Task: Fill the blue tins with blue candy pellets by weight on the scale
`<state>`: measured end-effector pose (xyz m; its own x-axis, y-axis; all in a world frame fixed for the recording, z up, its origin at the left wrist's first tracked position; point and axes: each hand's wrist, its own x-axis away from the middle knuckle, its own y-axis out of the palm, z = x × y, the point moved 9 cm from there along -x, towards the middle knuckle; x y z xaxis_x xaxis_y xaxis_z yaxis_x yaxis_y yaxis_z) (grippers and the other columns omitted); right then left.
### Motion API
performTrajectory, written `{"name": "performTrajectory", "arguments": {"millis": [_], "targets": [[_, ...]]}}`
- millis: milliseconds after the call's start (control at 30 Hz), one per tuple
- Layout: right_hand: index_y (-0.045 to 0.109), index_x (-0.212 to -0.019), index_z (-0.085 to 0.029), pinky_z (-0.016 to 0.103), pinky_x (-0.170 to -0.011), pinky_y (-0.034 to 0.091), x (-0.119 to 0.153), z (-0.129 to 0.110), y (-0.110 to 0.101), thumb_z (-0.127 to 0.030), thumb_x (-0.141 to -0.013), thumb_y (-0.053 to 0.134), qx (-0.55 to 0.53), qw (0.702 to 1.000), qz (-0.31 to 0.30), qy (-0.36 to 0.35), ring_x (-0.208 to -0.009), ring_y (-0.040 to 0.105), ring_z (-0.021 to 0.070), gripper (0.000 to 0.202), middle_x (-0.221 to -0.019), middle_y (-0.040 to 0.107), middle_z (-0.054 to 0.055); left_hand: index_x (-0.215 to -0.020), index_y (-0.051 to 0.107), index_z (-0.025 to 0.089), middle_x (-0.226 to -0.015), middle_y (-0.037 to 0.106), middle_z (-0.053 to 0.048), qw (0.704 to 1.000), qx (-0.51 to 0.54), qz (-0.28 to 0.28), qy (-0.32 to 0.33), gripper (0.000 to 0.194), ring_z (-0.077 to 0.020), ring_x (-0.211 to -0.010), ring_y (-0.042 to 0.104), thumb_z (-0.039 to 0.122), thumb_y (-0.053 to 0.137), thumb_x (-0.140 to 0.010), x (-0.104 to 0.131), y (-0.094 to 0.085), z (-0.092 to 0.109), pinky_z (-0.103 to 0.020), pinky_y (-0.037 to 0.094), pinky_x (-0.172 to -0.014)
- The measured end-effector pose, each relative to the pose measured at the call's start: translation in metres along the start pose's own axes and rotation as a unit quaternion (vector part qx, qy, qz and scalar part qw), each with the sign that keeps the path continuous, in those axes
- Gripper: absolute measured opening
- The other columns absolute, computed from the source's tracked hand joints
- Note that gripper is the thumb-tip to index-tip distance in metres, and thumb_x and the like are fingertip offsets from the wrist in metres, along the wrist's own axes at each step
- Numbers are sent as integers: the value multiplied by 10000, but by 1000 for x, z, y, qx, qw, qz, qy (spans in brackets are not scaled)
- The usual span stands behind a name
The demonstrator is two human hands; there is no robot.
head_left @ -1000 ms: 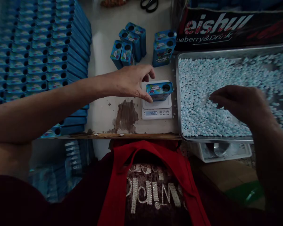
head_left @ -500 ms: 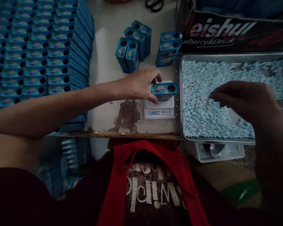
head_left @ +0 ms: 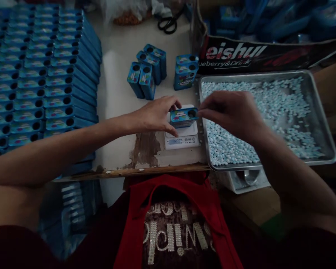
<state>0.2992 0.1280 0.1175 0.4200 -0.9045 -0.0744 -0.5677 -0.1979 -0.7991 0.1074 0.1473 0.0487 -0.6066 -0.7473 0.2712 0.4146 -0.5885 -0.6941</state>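
Observation:
A blue tin [head_left: 182, 118] with a dark round hole in its top stands on a small white scale [head_left: 194, 130]. My left hand [head_left: 156, 115] reaches round the tin's left end, thumb and fingers apart on either side; firm contact cannot be made out. At the tin's right end, beside the hole, the fingertips of my right hand [head_left: 232, 112] are pinched together. Whatever they hold is hidden. Under that hand lies a metal tray [head_left: 329, 138] of small pale blue and white candies [head_left: 229, 147]. The scale's display is lit, its digits blurred.
Behind the scale stand several blue tins [head_left: 148, 80] and a further pair [head_left: 184, 76]. Stacked blue tins [head_left: 56, 82] fill the left side. A black printed carton [head_left: 240, 56] holds more blue containers at the back right. Black-handled scissors [head_left: 168, 25] lie at the back.
My right hand has moved left from over the candy tray to the tin's hole. My left hand stays around the tin. The whole view has shifted a little.

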Motion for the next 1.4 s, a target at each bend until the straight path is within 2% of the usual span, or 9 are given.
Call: {"name": "performTrajectory", "arguments": {"millis": [100,233,433,567,667,900,1033,1200,1400], "targets": [[925,-1198,-288,400,-842,559,-14,-4,15,-501,-1114,839,23,999,-24,-29,-862,749,246,244,-897,824,25,-1599,681,264,-1651,722,-175,1000,0,-9,-24,1094,-484,-1503,695,806,993,-701,6,-4,-3,-569,587,-1266],[888,-1334,-302,450,-954,587,9,48,-1,-490,-1130,795,70,997,-7,-6,-1020,783,305,292,-1024,858,56,-1594,663,258,-1684,706,-192,998,14,-1,-60,1134,-514,-1522,686,864,967,-685,19,-18,-15,-635,575,-1309],[681,-1645,-192,672,-1257,525,66,127,47,-374,-1051,745,187,973,-129,-40,-1628,599,496,624,-1782,663,251,-1597,683,291,-1610,769,-146,996,35,26,-83,1202,-503,-1497,675,1019,925,-672,24,-38,-22,-617,603,-1269],[773,-1429,-166,572,-1060,587,72,137,70,-322,-1064,669,246,955,-164,-5,-1314,765,462,410,-1477,811,273,-1619,667,240,-1637,749,-163,997,29,31,-70,1186,-470,-1487,667,978,921,-725,25,-40,-8,-611,577,-1298],[814,-1168,-216,414,-831,560,66,140,54,-282,-1010,692,170,971,-161,43,-1003,809,339,210,-1168,878,156,-1600,680,236,-1626,742,-178,995,13,32,-89,1124,-466,-1493,688,914,935,-740,31,-41,-8,-596,591,-1284],[823,-882,-246,311,-569,407,59,169,22,-482,-853,912,-95,968,-102,210,-575,563,168,254,-614,666,-22,-1606,715,318,-1567,785,-147,992,9,8,-129,999,-518,-1537,691,864,938,-799,41,-41,-22,-584,638,-1201],[772,-884,-242,301,-530,366,45,143,9,-487,-786,991,-218,949,-40,224,-533,487,135,343,-574,591,-56,-1604,717,294,-1559,787,-161,994,19,-4,-107,982,-498,-1494,730,798,928,-788,35,-39,-24,-561,641,-1196],[824,-934,-260,324,-548,348,5,63,-7,-430,-867,941,-163,978,-38,122,-565,504,157,216,-604,588,-53,-1542,752,276,-1531,803,-173,994,29,-27,-102,951,-466,-1432,762,783,888,-749,38,-36,-35,-550,636,-1215],[868,-1002,-267,370,-743,512,-27,5,14,-392,-1003,877,-73,997,-36,7,-808,660,214,126,-847,755,7,-1548,761,285,-1538,811,-168,993,28,-24,-111,932,-470,-1461,755,826,856,-795,59,-43,-52,-568,625,-1243]]}}
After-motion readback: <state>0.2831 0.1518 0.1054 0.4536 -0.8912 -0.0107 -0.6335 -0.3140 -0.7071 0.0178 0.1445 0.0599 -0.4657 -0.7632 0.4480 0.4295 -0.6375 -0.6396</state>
